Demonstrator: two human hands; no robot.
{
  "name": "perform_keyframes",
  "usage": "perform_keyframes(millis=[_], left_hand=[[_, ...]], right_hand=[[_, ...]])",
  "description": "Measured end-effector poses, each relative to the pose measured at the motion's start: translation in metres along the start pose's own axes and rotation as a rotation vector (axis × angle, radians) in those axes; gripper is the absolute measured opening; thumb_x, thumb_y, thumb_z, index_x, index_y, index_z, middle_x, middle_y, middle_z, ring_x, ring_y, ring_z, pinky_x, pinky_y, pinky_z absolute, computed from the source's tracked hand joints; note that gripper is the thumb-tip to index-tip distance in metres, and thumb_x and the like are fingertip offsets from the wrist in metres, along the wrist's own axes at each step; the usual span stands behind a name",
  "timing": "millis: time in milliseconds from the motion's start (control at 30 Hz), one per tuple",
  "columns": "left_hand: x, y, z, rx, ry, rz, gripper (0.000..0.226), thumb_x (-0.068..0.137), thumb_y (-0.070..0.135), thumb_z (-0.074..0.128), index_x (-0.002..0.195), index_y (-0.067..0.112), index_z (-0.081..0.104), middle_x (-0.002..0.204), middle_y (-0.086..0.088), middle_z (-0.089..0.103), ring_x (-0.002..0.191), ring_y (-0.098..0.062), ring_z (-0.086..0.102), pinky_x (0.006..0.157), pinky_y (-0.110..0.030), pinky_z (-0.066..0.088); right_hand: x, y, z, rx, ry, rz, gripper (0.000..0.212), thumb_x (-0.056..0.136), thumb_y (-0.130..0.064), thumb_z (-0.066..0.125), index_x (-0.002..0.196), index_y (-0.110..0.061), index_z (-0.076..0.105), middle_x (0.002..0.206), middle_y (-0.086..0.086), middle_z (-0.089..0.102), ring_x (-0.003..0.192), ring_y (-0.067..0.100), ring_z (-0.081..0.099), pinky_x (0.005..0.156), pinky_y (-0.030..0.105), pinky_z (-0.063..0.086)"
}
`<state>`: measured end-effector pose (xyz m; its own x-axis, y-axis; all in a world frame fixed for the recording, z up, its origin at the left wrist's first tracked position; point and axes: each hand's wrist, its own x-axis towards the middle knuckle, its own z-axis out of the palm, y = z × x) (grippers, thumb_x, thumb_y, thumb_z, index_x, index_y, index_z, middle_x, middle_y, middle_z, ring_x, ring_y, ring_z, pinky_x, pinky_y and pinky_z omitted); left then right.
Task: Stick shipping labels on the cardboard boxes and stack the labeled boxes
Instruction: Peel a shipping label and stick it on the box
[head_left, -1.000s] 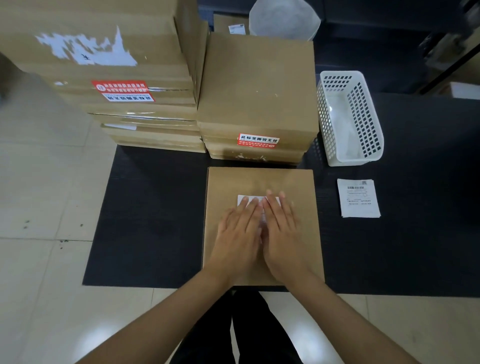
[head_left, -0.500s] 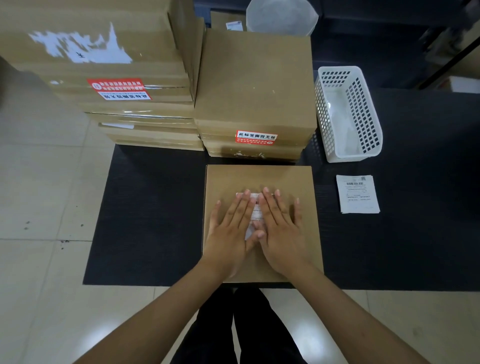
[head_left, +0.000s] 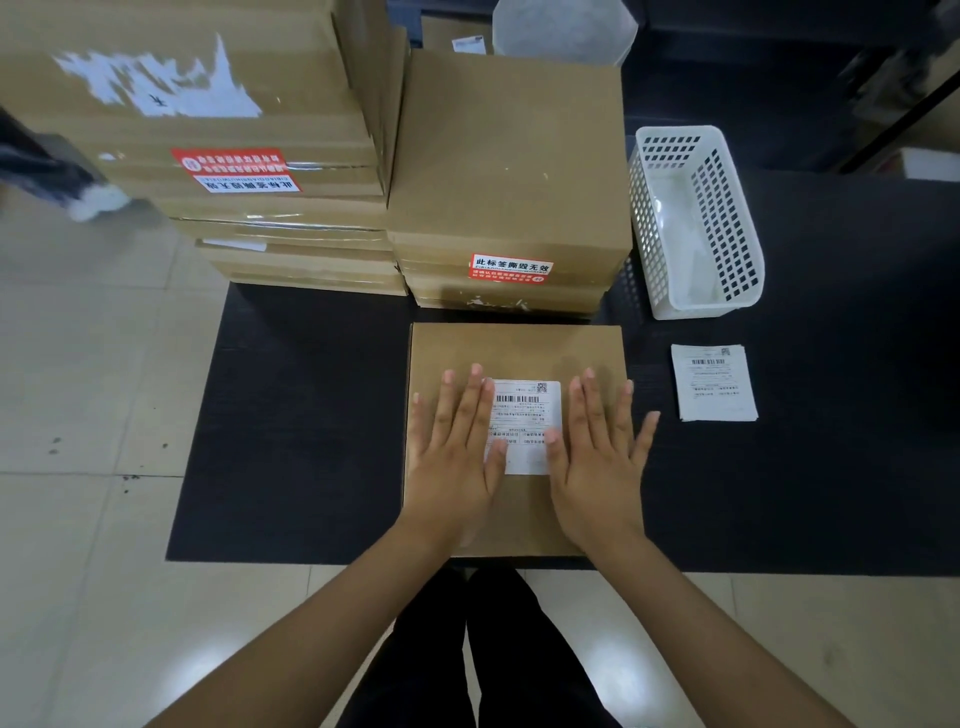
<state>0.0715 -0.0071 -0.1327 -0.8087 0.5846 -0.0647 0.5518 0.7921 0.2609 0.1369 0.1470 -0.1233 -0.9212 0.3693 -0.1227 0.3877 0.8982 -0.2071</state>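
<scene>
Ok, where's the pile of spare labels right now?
In the head view, the spare labels lie on the black mat, right of the box being labelled and just in front of the white basket.

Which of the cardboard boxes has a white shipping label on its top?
The single box nearest the person, under both hands: its label lies on top. The stacked boxes behind show red stickers.
</scene>
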Motion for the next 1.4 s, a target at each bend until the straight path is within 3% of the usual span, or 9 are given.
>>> perform_keyframes(millis=[167, 333, 600, 800, 867, 933, 1100, 1400], left_hand=[[-0.015, 0.009, -0.008, 0.026, -0.042, 0.13, 0.063, 0.101, 0.049, 0.004, 0.153, 0.015, 0.011, 0.162, -0.002, 0.006, 0.149, -0.021, -0.001, 0.116, -0.053, -0.006], [-0.016, -0.002, 0.0, 0.092, -0.111, 0.139, 0.069, 0.099, 0.056, 0.004, 0.153, 0.014, 0.016, 0.161, -0.002, 0.01, 0.148, -0.021, 0.004, 0.116, -0.053, -0.006], [-0.033, -0.028, -0.007, 0.161, -0.091, 0.038, 0.061, 0.102, 0.044, 0.0, 0.152, 0.016, 0.021, 0.16, 0.002, 0.017, 0.148, -0.025, 0.009, 0.115, -0.058, 0.001], [-0.043, -0.026, -0.018, 0.079, -0.001, -0.084, 0.057, 0.102, 0.043, 0.011, 0.153, 0.017, 0.014, 0.161, 0.004, 0.007, 0.148, -0.021, -0.004, 0.116, -0.054, -0.008], [-0.046, -0.007, -0.021, 0.017, -0.009, 0.019, 0.058, 0.103, 0.042, 0.012, 0.153, 0.015, 0.009, 0.162, 0.001, 0.002, 0.148, -0.022, -0.005, 0.117, -0.05, -0.009], [-0.051, 0.011, -0.017, -0.045, -0.047, 0.127, 0.059, 0.103, 0.042, 0.013, 0.153, 0.013, 0.008, 0.162, 0.0, 0.0, 0.149, -0.021, -0.003, 0.118, -0.047, -0.007], [-0.054, 0.009, 0.005, 0.004, -0.123, 0.145, 0.067, 0.101, 0.053, 0.01, 0.152, 0.01, 0.017, 0.161, -0.004, 0.01, 0.148, -0.017, 0.006, 0.117, -0.046, 0.01], [-0.061, -0.015, 0.002, 0.068, -0.132, 0.124, 0.061, 0.103, 0.046, 0.009, 0.151, 0.011, 0.022, 0.16, -0.003, 0.016, 0.148, -0.019, 0.012, 0.116, -0.046, 0.018]], right_hand=[[-0.02, -0.021, 0.009, 0.011, -0.016, -0.238, 0.057, 0.101, -0.036, 0.022, 0.154, -0.017, 0.012, 0.162, -0.004, 0.004, 0.149, 0.028, -0.003, 0.116, 0.058, 0.004], [-0.019, -0.012, 0.014, -0.062, -0.027, -0.213, 0.054, 0.101, -0.037, 0.023, 0.152, -0.02, 0.022, 0.16, -0.008, 0.015, 0.149, 0.029, 0.003, 0.115, 0.061, 0.007], [-0.023, 0.004, 0.013, -0.086, -0.015, -0.097, 0.054, 0.102, -0.037, 0.018, 0.153, -0.02, 0.02, 0.16, -0.011, 0.013, 0.149, 0.031, 0.002, 0.117, 0.055, -0.001], [-0.025, 0.0, 0.009, 0.024, 0.028, -0.052, 0.056, 0.102, -0.036, 0.017, 0.153, -0.012, 0.015, 0.161, 0.0, 0.011, 0.149, 0.028, -0.002, 0.119, 0.045, -0.005], [-0.031, -0.009, 0.004, 0.07, 0.016, -0.159, 0.057, 0.102, -0.036, 0.016, 0.153, -0.011, 0.015, 0.161, 0.002, 0.01, 0.149, 0.026, -0.002, 0.119, 0.047, -0.003], [-0.043, -0.018, 0.004, 0.114, -0.027, -0.303, 0.056, 0.103, -0.035, 0.015, 0.153, -0.011, 0.016, 0.162, 0.003, 0.012, 0.15, 0.024, -0.001, 0.12, 0.047, -0.001], [-0.05, -0.007, 0.018, 0.017, -0.067, -0.341, 0.054, 0.102, -0.034, 0.022, 0.152, -0.013, 0.024, 0.16, 0.001, 0.018, 0.149, 0.024, 0.007, 0.117, 0.052, 0.008], [-0.054, 0.034, 0.01, -0.035, -0.061, -0.187, 0.054, 0.102, -0.042, 0.018, 0.152, -0.021, 0.025, 0.16, -0.008, 0.018, 0.149, 0.023, 0.005, 0.118, 0.054, 0.008]])
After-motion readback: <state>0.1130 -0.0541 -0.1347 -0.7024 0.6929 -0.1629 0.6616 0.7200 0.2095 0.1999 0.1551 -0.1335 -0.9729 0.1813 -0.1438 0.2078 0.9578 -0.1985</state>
